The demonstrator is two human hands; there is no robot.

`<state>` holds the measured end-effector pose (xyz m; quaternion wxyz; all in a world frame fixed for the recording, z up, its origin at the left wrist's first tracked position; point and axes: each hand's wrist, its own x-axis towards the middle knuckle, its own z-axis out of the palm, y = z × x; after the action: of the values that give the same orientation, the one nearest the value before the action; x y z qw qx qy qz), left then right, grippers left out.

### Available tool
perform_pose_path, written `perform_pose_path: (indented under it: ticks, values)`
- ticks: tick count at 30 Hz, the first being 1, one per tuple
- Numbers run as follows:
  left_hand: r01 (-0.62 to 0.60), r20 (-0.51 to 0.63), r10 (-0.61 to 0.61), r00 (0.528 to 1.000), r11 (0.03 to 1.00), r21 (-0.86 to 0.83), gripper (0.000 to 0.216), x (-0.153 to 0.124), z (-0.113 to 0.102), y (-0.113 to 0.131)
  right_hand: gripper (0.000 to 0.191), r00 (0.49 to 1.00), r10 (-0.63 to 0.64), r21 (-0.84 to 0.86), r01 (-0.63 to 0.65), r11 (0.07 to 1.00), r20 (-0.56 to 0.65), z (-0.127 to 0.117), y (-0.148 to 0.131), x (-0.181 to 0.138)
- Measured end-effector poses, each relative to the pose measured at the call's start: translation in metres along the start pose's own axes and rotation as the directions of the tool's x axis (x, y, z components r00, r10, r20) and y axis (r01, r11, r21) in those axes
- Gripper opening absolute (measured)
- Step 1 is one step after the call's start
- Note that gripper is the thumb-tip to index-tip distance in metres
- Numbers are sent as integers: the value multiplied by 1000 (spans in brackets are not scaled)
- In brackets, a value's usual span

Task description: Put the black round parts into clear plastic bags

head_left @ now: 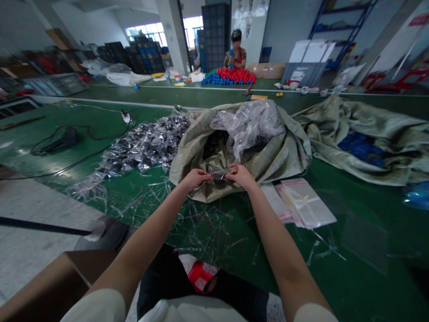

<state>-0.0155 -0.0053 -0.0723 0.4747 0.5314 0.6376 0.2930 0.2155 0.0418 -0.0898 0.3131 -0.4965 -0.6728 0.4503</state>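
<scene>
Between my two hands is a small clear plastic bag (218,174) with something dark inside. My left hand (197,178) pinches its left side, and my right hand (240,175) grips its right side. Right behind them gapes a large woven sack (191,143) with dark pieces (214,142) in its mouth and crumpled clear plastic (251,123) on top. To the left lies a heap of dark items in clear bags (147,141). A stack of flat clear bags (306,203) rests right of my right forearm.
Thin plastic strips (208,223) litter the green table (355,290) near me. A black corded tool (63,138) lies at left. Another woven sack (372,125) holds blue items at right. A person (235,56) sits across, behind red and blue pieces (231,77).
</scene>
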Motion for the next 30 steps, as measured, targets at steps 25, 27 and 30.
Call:
perform_pose_path:
  ticks: [25,27,30]
  values:
    - [-188,-46,202,978,957,219,18,3,16,6,17,987,-161,-201,160,966,11,9,4,-4]
    - [-222,-5,226,974,960,168,22,-6,11,11,18,981,-176,-86,184,979,86,3,0,-5]
    - [-236,80,236,969,972,-9,36,-21,2,18,27,957,-195,185,156,970,214,-7,-12,-11]
